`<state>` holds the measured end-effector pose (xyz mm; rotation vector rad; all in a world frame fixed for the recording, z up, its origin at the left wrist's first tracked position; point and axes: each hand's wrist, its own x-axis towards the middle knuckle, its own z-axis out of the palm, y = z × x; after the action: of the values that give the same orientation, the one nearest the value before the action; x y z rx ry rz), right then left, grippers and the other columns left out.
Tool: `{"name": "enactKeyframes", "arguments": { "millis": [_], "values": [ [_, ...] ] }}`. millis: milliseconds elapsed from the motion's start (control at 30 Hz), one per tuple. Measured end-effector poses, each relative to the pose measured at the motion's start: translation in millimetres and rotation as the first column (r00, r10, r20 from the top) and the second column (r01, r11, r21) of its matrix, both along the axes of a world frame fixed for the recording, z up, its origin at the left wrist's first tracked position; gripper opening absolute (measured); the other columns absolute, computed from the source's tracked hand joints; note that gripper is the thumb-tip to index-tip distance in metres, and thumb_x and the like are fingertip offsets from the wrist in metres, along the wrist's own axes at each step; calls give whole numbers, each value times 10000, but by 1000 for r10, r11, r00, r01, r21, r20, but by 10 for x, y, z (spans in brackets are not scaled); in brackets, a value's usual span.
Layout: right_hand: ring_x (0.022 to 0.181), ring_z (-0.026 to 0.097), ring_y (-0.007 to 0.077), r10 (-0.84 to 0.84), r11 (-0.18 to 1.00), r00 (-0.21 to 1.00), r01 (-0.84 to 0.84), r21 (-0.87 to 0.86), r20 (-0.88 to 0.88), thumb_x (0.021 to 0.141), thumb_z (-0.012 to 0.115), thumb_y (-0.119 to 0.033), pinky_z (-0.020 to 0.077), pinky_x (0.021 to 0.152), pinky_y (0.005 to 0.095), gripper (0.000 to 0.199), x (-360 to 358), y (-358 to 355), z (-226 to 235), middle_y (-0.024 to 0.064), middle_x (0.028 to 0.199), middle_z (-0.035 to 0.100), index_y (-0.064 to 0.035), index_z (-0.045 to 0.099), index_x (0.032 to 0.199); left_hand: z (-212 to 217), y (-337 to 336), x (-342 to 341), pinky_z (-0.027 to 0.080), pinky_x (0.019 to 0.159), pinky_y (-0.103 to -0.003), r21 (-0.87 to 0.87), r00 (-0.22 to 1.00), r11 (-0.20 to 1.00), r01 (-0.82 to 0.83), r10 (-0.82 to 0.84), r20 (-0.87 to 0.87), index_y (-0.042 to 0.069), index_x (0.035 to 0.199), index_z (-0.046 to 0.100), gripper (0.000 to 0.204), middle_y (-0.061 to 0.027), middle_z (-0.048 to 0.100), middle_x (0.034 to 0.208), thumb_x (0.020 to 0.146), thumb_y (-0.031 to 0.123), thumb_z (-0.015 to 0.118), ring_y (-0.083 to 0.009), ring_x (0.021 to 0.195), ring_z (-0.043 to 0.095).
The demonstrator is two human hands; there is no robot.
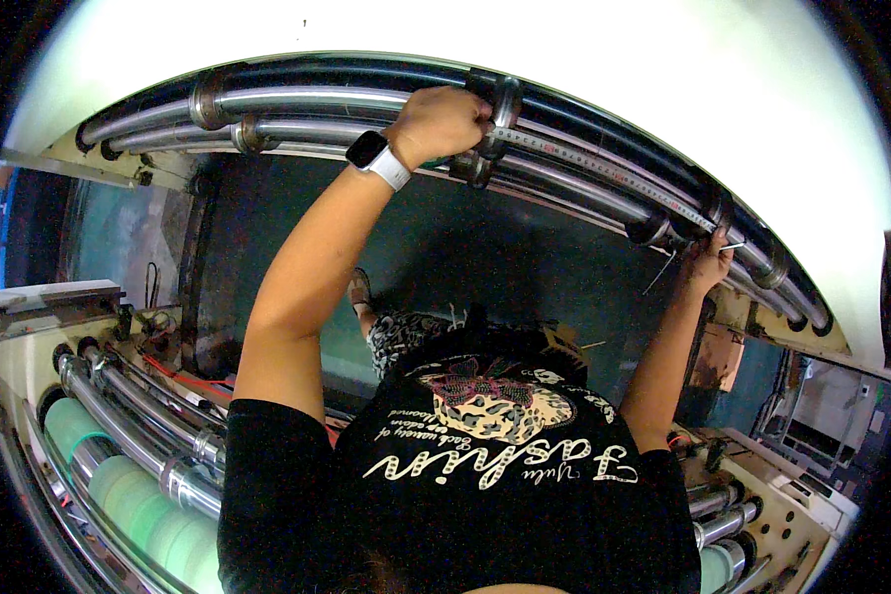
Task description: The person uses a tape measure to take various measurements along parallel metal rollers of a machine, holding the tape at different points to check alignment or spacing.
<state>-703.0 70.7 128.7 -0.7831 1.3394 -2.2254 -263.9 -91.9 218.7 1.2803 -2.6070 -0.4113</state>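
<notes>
My left hand (441, 124), with a smartwatch (376, 158) on its wrist, is closed around one end of a measuring tape (604, 173) against a metal collar (505, 104) on the steel shafts. The tape stretches right along a shaft (564, 178) to my right hand (708, 259). That hand pinches the tape's other end beside another collar (653, 230). A thin metal pin (733, 246) sticks out from the right hand's fingers.
Several parallel steel shafts (297, 99) with collars curve across the top. More rollers (129, 426) and pale green film rolls (139, 505) lie at the lower left, and others at the lower right (723, 525). My sandalled foot (359, 289) stands on the dark floor below.
</notes>
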Motion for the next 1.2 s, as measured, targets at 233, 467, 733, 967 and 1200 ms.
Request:
{"name": "enactKeyframes", "arguments": {
  "millis": [233,467,733,967,1200],
  "values": [
    [733,592,166,-44,996,998,41,80,34,865,577,-125,524,692,320,91,-76,20,-44,63,842,614,-35,577,861,78,33,-4,475,764,-441,17,1000,1000,-16,16,23,193,991,662,275,-144,639,889,793,334,533,-337,855,600],
    [687,583,152,-76,995,997,76,69,0,862,587,-133,520,638,305,122,14,3,27,58,813,611,-42,561,784,115,38,-9,475,783,-400,23,996,999,-26,24,82,172,977,659,267,-109,640,949,789,290,512,-300,909,596],
    [662,592,158,-35,995,999,33,91,24,856,594,-133,521,603,293,139,-16,27,15,67,792,617,-50,544,756,62,10,16,478,760,-435,3,1000,1000,-6,6,31,176,966,662,283,-138,640,859,803,375,543,-339,844,599],
    [699,589,157,-49,996,999,51,79,-19,856,592,-152,509,647,291,105,51,-2,19,62,814,619,-49,594,836,61,14,28,477,753,-442,2,1000,1000,-10,10,26,172,962,661,281,-146,637,853,806,370,536,-343,840,598],
    [714,508,133,-231,911,905,330,247,-357,878,555,-201,429,659,294,137,-31,112,78,32,810,551,-65,573,886,-39,43,-32,473,751,-433,-93,997,995,47,-52,-51,91,974,649,302,-153,632,904,770,271,518,-338,845,595]
  ]
}}
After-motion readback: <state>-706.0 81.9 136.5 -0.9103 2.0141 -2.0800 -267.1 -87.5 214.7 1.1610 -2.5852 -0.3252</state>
